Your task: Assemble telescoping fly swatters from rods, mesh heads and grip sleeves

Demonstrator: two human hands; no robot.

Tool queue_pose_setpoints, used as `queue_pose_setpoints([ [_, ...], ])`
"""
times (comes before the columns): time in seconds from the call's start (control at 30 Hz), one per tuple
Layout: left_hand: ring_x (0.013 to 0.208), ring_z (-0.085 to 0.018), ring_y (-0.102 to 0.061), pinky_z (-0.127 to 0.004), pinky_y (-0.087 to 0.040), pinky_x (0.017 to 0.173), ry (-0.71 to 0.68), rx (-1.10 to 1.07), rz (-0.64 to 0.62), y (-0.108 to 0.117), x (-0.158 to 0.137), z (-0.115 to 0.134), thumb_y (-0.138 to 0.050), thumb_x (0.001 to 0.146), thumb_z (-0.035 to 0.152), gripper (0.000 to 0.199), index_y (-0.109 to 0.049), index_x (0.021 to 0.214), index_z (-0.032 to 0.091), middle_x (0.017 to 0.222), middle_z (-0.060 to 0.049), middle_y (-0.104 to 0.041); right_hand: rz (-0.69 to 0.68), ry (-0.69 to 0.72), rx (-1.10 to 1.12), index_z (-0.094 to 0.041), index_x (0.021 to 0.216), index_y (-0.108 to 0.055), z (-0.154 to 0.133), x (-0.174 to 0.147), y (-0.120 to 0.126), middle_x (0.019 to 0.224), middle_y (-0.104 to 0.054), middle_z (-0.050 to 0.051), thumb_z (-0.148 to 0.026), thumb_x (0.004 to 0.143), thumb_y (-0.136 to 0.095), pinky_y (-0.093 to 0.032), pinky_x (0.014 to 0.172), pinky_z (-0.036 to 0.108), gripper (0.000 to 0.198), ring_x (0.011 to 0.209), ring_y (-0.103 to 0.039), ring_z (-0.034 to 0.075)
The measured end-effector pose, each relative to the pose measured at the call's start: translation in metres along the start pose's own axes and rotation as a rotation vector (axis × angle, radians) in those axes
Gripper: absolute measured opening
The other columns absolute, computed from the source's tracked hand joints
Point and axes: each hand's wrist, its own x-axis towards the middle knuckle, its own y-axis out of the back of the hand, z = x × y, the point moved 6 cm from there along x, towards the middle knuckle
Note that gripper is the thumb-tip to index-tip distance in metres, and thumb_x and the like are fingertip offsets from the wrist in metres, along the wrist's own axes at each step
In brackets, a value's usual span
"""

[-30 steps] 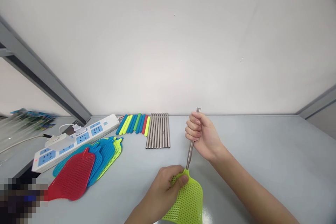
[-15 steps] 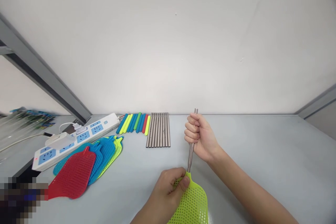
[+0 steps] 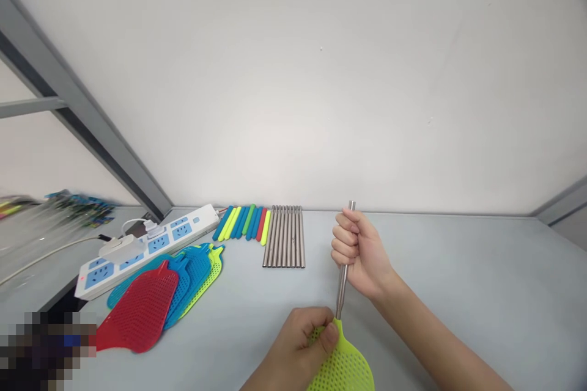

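Note:
My right hand [image 3: 360, 250] is wrapped round a metal tube [image 3: 342, 290], whose top end sticks out above the fist. The tube's narrowed lower end meets the neck of a yellow-green fly swatter head [image 3: 346, 366]. My left hand [image 3: 305, 345] pinches that head near its neck, thumb on top. The head is perforated, and its lower part runs out of view at the bottom edge. How deep the tube sits in the neck cannot be made out.
Several metal tubes [image 3: 284, 238] lie in a row beside coloured handle sleeves [image 3: 248, 220]. At left, red [image 3: 142, 311], blue and yellow-green swatter heads overlap against a white power strip [image 3: 208, 217] with plugs and cables. Plastic-bagged items [image 3: 68, 214] lie beyond the grey frame post [image 3: 101, 128].
The camera view has shifted, so everything sits slightly lower and further right. Both hands keep the same hold on tube and swatter head.

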Motion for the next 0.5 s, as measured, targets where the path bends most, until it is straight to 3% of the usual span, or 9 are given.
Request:
queue_pose_setpoints([
  [0.13,0.053,-0.009,-0.032,-0.021,-0.024,0.050,0.010,0.026,0.002,-0.006,0.000,-0.005,-0.037,0.077,0.045,0.038,-0.035,0.052,0.017,0.052,0.004,-0.029,-0.004,-0.023,-0.070,-0.019,0.054,-0.026,0.002,-0.005,-0.005,0.046,-0.013,-0.010,-0.032,0.073,-0.049,-0.011,0.032,0.017,0.033,0.037,-0.006,0.004],
  [0.3,0.062,-0.012,-0.041,-0.022,-0.031,0.059,0.035,0.016,0.110,-0.003,-0.001,-0.009,-0.043,0.075,0.042,0.031,-0.050,0.060,0.017,0.058,0.002,-0.042,-0.041,-0.007,-0.139,-0.018,0.056,-0.035,-0.002,-0.008,-0.013,0.048,-0.017,-0.009,-0.031,0.075,-0.048,-0.017,0.034,0.017,0.027,0.038,-0.010,0.004],
  [0.4,0.068,-0.013,-0.047,-0.023,-0.035,0.065,0.014,-0.140,0.166,0.007,0.002,-0.009,-0.048,0.074,0.039,0.024,-0.054,0.071,0.017,0.068,0.000,-0.051,-0.021,0.069,-0.091,-0.018,0.056,-0.036,-0.019,-0.007,-0.008,0.047,-0.019,-0.009,-0.029,0.075,-0.049,-0.021,0.035,0.017,0.026,0.037,-0.014,0.005],
  [0.5,0.064,-0.013,-0.050,-0.023,-0.038,0.059,0.069,-0.383,0.175,0.020,0.007,-0.011,-0.049,0.073,0.040,0.025,-0.054,0.082,0.017,0.070,-0.001,-0.055,0.013,0.187,-0.009,-0.018,0.054,-0.036,-0.048,-0.008,0.002,0.046,-0.019,-0.009,-0.024,0.075,-0.049,-0.024,0.034,0.017,0.025,0.035,-0.018,0.005],
])
